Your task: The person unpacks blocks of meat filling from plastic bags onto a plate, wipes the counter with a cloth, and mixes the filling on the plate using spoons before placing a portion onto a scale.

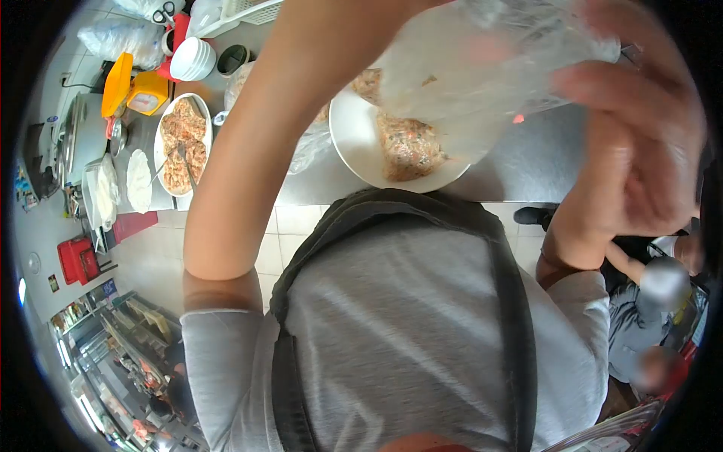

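Observation:
A clear plastic bag (pixel 467 83) is spread over a white bowl (pixel 350 143) on the metal counter. Pieces of seasoned, speckled meat (pixel 410 147) lie in the bowl, partly hidden by the bag. My right hand (pixel 640 120) pinches the right end of the bag between thumb and fingers. My left forearm reaches across above the counter, left of the bowl. Past the wrist, my left hand is cut off by the top edge, so its grip does not show.
To the left stands an oval white dish (pixel 160 143) of reddish seasoned food with utensils in it. Behind it are a yellow scale (pixel 147 94), a stack of white bowls (pixel 193 59) and scissors (pixel 163 13). Other people are at the lower right.

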`<state>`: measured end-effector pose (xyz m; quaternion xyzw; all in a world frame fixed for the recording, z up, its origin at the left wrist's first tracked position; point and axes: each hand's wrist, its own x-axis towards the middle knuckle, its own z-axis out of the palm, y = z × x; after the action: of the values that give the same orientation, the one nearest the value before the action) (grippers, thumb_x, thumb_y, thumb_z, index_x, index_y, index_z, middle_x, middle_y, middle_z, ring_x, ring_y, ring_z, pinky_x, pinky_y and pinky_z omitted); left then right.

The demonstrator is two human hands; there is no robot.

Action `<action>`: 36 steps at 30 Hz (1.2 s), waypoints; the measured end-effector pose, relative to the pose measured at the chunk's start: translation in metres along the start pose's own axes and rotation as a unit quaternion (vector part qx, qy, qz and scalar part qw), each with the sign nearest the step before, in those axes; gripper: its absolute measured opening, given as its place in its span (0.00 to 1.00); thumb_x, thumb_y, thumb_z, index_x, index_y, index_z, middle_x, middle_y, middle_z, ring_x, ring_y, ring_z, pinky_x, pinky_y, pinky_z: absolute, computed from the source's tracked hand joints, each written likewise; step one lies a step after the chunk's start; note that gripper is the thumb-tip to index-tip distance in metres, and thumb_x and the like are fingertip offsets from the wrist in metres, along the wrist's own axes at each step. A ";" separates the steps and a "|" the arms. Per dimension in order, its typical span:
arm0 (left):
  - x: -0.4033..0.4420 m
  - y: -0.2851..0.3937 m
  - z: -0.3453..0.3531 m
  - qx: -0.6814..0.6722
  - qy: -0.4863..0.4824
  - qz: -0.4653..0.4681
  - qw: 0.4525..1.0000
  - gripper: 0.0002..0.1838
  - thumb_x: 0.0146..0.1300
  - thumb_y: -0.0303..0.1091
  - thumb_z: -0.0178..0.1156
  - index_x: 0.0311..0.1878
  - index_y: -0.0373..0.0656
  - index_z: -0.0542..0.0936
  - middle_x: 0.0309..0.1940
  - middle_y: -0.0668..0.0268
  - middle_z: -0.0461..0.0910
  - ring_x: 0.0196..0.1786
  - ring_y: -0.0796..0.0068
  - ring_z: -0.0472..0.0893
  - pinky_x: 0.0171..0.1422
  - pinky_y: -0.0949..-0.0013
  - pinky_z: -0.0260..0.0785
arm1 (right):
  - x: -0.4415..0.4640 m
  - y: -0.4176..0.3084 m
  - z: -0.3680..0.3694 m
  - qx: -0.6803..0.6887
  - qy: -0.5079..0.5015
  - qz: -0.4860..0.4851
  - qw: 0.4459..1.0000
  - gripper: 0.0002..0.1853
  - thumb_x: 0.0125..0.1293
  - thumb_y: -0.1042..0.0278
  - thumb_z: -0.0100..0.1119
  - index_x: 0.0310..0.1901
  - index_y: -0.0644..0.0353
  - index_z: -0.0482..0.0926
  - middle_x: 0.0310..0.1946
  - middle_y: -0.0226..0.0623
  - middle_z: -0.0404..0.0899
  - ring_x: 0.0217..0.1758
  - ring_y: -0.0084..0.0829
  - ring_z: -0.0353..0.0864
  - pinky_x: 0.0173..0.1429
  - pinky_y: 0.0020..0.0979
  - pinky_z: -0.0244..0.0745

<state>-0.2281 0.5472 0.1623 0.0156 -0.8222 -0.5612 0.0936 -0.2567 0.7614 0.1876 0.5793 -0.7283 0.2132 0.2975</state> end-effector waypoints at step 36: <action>-0.110 0.005 0.077 -0.139 -0.057 0.348 0.925 0.12 0.52 0.25 0.64 0.42 0.41 0.79 0.39 0.61 0.80 0.46 0.53 0.81 0.50 0.53 0.71 | -0.054 -0.041 0.151 0.815 0.150 0.421 0.368 0.20 0.69 0.48 0.50 0.49 0.57 0.78 0.51 0.40 0.78 0.52 0.36 0.78 0.55 0.37 0.71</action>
<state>-0.1325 0.6346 0.1251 -0.3164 -0.6937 -0.6018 0.2374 -0.2366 0.6913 0.0385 0.1173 -0.2938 0.8845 -0.3429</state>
